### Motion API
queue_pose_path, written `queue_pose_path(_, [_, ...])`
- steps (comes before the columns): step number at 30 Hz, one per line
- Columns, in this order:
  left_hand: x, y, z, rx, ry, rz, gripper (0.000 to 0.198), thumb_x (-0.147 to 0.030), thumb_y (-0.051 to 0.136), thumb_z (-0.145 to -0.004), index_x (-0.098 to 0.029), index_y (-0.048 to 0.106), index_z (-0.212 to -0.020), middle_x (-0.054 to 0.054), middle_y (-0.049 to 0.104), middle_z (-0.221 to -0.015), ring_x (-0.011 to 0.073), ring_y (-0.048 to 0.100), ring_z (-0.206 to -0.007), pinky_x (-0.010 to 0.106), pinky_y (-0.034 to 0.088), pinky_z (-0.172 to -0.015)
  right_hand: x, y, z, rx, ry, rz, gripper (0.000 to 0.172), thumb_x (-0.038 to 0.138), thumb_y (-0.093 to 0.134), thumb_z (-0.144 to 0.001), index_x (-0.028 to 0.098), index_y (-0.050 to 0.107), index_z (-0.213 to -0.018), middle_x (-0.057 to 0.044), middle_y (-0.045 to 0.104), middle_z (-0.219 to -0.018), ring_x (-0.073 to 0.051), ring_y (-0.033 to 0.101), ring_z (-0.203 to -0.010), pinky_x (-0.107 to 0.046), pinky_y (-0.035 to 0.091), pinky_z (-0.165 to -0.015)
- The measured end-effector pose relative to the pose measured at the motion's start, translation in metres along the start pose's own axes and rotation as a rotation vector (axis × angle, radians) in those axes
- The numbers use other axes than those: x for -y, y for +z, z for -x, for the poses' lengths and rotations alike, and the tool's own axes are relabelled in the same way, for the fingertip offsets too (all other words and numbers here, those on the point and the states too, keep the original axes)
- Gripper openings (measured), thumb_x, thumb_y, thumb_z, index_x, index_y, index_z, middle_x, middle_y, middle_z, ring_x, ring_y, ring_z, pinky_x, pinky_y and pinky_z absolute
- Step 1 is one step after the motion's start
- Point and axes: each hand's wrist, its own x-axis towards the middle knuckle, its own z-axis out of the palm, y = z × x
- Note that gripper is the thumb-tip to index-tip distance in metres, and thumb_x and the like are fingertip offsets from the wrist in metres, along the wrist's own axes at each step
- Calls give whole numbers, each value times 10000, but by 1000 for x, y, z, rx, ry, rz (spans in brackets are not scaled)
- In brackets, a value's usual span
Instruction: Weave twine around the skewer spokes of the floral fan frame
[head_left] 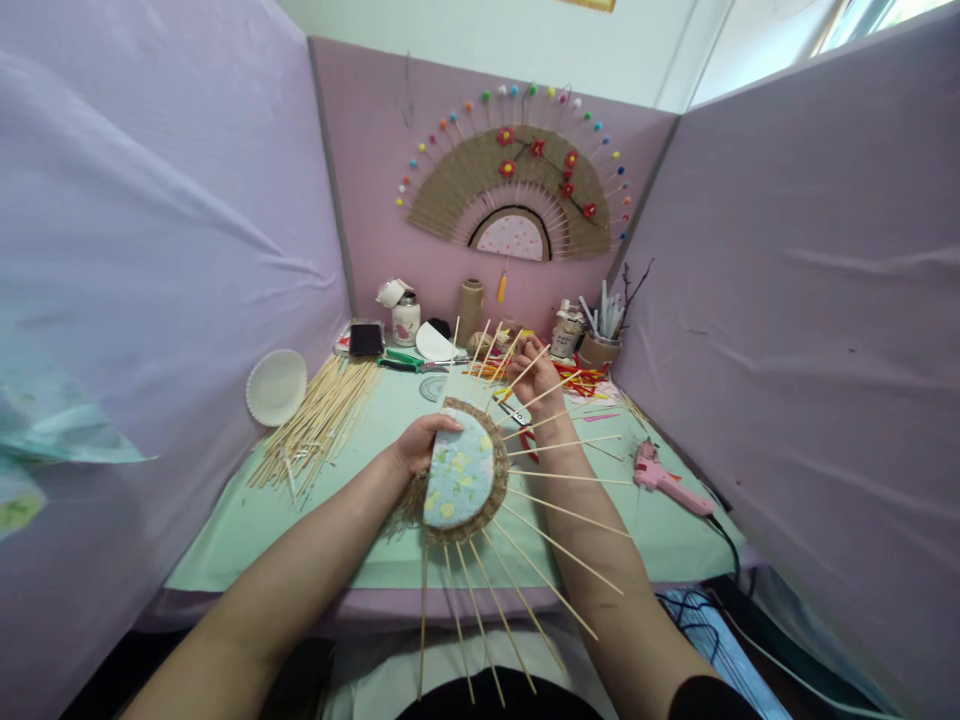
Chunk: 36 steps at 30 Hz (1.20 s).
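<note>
In the head view, my left hand (426,442) grips the straight edge of a half-round fan base (459,470), its thumb lying on the blue floral cloth. A brown twine-like band (501,470) runs along the curved rim, and thin wooden sticks (566,477) radiate from it. My right hand (534,372) is raised beyond the upper sticks with its fingers curled in. What those fingers hold, if anything, I cannot make out. Just below that hand, red-handled pliers (523,425) lie partly hidden behind the sticks and the forearm.
Loose wooden sticks (319,415) pile up at the left beside a white scalloped bowl (277,387). A pink glue gun (667,480) rests at the right with its cord trailing off the edge. Green-handled pliers (401,361) and jars line the back, below a finished fan (517,190) on the wall.
</note>
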Motion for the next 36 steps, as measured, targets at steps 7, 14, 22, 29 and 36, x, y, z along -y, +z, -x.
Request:
queue_pose_path(7, [1,0,1,90,14,41,317,-145,557,-714,-17,699,-966,181,746,-896,276,720,-826,372,535,-793,18,12,-13,172,1,5,176,56,607,-826,222,648,-786,61,698,-727,-4,398,-431,-73,364,-415])
queue_pose_path(14, [1,-1,-1,68,15,28,310,-148,561,-698,-27,691,-952,172,748,-877,260,718,-826,374,525,-818,35,24,-14,157,5,80,194,50,608,-825,227,658,-760,58,705,-715,1,373,-388,-69,373,-388])
queue_pose_path(22, [1,3,0,71,23,25,293,-146,571,-692,-34,696,-932,170,748,-864,263,721,-810,369,538,-793,21,20,-24,24,70,141,190,40,585,-830,212,645,-774,51,719,-721,-9,494,-424,-76,429,-419])
queue_pose_path(29, [-1,8,3,50,23,19,285,-139,580,-695,-17,704,-921,170,750,-839,251,724,-773,341,549,-753,-23,1,-22,-90,232,222,187,-21,602,-789,160,648,-805,-21,741,-745,-84,697,-684,-122,549,-598])
queue_pose_path(36, [-1,10,4,36,-3,29,258,-127,568,-719,-7,707,-900,168,750,-832,253,723,-748,336,549,-731,-68,4,3,-74,239,298,87,32,611,-836,108,652,-844,-60,724,-782,-140,679,-755,-238,560,-676])
